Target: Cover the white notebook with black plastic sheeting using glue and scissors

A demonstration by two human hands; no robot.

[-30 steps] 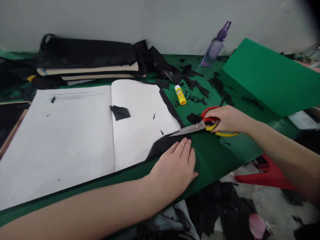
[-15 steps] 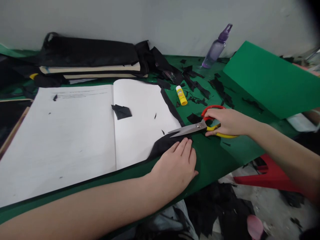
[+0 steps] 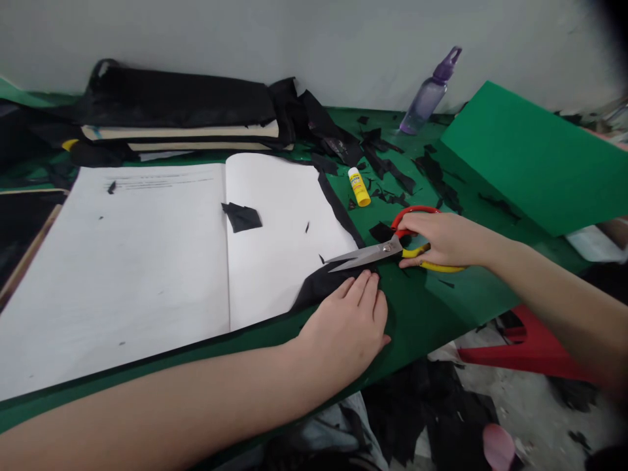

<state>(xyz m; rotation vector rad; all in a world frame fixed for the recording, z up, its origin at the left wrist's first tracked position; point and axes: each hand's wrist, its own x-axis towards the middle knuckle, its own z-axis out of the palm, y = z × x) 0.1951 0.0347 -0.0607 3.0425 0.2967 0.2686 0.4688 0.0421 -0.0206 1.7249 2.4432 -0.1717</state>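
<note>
An open book with white pages lies on the green table. Black material is folded over its lower right corner, and my left hand presses on it with fingers together. In my right hand are scissors with red and yellow handles. Their blades are slightly apart and lie over the page corner and the black fold, just above my left fingertips. A black scrap rests on the right page near the spine.
A glue stick lies beyond the scissors among black scraps. A purple bottle stands at the back. Black-covered books are stacked behind the open book. A green sheet is at the right. A red stool is below the table.
The scissors in my right hand have moved slightly left, their tips reaching a little farther over the page. My left hand stays pressed at the corner.
</note>
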